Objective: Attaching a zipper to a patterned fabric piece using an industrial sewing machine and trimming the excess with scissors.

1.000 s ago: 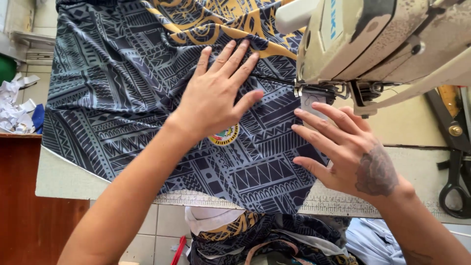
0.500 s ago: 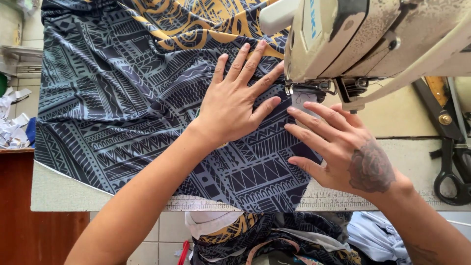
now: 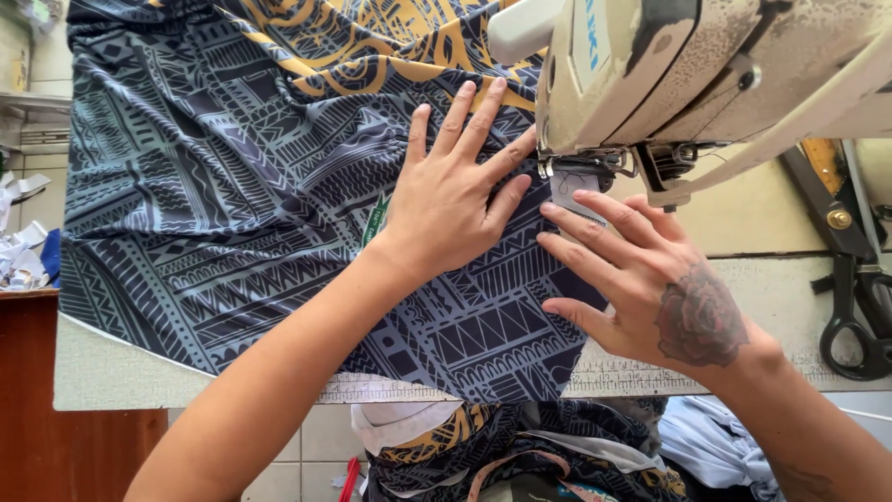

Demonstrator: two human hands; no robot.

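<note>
A dark grey patterned fabric [image 3: 223, 186] with gold bands at the top lies spread over the sewing table. My left hand [image 3: 455, 191] presses flat on it, fingers spread, fingertips close to the sewing machine [image 3: 697, 65]. My right hand [image 3: 641, 274], with a rose tattoo on its back, rests flat on the cloth's right edge just below the presser foot [image 3: 576, 172]. A small white label [image 3: 565, 193] sits under the foot between my two hands. Neither hand grips anything.
Black scissors [image 3: 859, 316] lie at the table's right edge. A ruler strip [image 3: 650, 381] runs along the front edge. More patterned cloth [image 3: 520, 455] is piled below the table. Paper scraps [image 3: 19, 251] sit on a brown surface at left.
Both hands and the fabric have slid up and right toward the machine's presser foot; my left fingertips now reach the machine head, and the round emblem on the cloth is hidden.
</note>
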